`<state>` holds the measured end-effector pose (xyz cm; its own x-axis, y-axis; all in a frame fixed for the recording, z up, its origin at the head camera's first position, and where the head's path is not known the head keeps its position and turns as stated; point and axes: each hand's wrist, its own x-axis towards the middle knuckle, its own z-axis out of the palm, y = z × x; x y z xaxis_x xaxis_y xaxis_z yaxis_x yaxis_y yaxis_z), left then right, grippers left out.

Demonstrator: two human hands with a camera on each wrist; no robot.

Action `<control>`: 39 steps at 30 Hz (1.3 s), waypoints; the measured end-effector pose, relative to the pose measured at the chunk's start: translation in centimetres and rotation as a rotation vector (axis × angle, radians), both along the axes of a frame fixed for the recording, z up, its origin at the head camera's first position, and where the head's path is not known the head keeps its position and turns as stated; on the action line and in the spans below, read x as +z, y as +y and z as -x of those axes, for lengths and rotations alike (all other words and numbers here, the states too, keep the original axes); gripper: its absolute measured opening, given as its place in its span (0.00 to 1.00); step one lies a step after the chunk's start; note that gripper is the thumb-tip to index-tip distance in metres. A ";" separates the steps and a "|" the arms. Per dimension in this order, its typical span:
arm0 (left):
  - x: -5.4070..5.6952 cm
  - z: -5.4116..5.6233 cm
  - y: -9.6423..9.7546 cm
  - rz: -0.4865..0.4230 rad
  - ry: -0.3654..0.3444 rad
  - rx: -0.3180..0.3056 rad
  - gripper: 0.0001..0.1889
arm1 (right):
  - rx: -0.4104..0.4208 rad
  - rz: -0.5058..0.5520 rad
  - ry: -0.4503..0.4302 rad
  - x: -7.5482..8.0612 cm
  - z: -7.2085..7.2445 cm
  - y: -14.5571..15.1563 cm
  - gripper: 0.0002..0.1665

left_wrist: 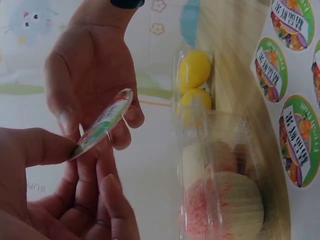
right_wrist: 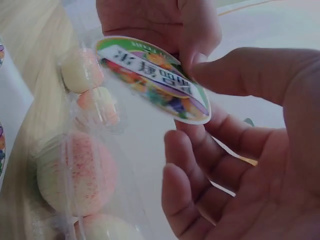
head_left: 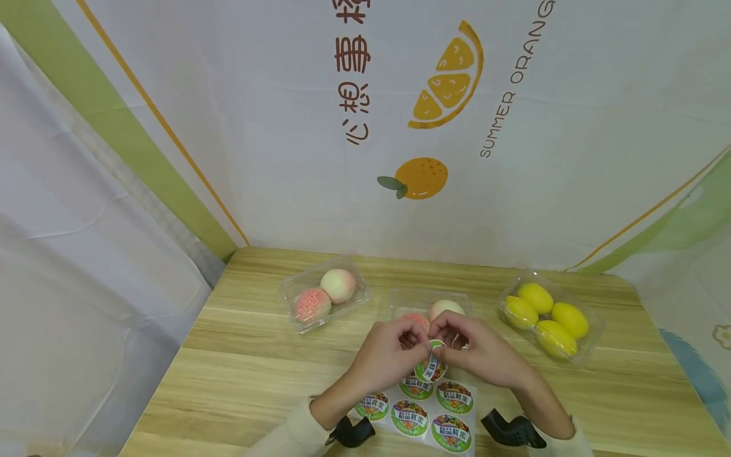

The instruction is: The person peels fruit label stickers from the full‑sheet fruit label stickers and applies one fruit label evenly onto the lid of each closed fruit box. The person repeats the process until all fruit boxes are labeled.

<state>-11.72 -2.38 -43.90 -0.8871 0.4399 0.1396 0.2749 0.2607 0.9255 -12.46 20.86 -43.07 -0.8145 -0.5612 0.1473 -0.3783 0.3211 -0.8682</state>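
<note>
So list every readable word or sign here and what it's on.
"心想事", then a cut-off character: backdrop cloth
"SUMMER ORANG", cut off by the frame: same cloth
"精品鲜果": flat stickers
"品鲜果", first character unclear: held sticker
Small curved lettering on the stickers: too small or blurred to read fully

- held sticker: upper edge partly covered by left hand and right hand; lettering slanted, illegible in left wrist view
- sticker sheet: far part hidden beneath hands; lower corner cut off, head view
- pink peach: lower portion obscured by left hand
- sleeves: cut off at bottom edge
- topmost wall character: cut off above
</note>
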 end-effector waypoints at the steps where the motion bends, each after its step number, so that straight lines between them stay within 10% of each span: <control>1: 0.0 0.1 0.0 -0.017 0.002 0.013 0.05 | -0.017 0.010 -0.004 0.0 0.0 0.0 0.08; 18: 1.0 1.2 -0.3 -0.327 -0.045 0.260 0.06 | -0.150 0.425 -0.247 -2.3 -1.1 -2.0 0.11; 39: -0.3 0.8 -0.4 -0.403 -0.085 0.310 0.06 | -0.390 0.389 -0.256 -1.6 -1.3 -2.6 0.09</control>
<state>-12.53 -2.80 -44.16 -0.9829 0.0807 0.1657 0.1608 -0.0636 0.9849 -11.19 18.31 -44.69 -0.9858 -0.1588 0.0536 -0.0599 0.0347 -0.9976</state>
